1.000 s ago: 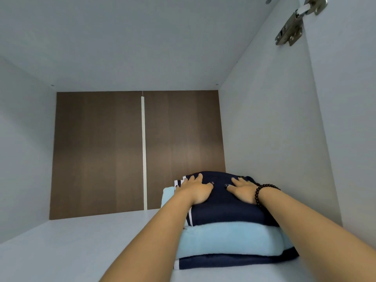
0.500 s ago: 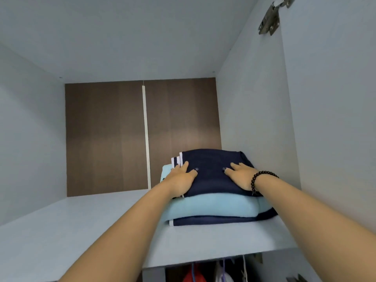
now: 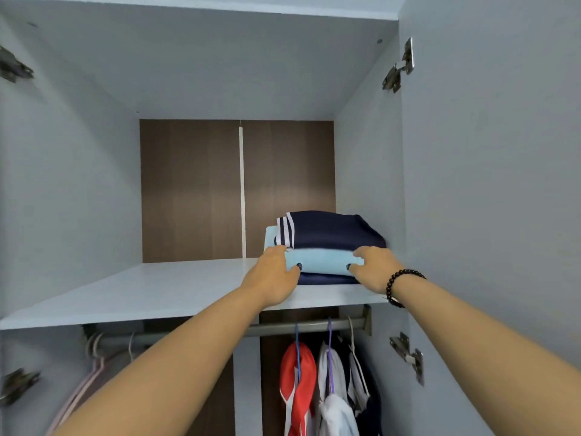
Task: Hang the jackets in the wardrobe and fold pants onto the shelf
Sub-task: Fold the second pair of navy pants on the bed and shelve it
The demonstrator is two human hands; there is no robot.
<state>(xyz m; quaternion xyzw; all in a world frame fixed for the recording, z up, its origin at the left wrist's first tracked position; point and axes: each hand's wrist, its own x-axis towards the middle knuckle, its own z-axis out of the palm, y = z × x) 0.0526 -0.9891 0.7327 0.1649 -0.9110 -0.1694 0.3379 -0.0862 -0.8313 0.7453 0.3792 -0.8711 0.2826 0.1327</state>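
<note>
Below the shelf (image 3: 176, 294), jackets (image 3: 298, 382) are seen suspended on hangers from the rail (image 3: 314, 325) at the right of the wardrobe. At the shelf's front edge, the left hand (image 3: 273, 278) and the right hand (image 3: 374, 269), the latter with a beaded bracelet (image 3: 396, 284) at the wrist, are placed against the two front corners of the stack of folded pants (image 3: 323, 243), fingers loosely curled on the light blue middle layer and not clenched. The stack is located at the right end of the shelf beside the side wall (image 3: 367, 171), a navy pair with white stripes uppermost.
</note>
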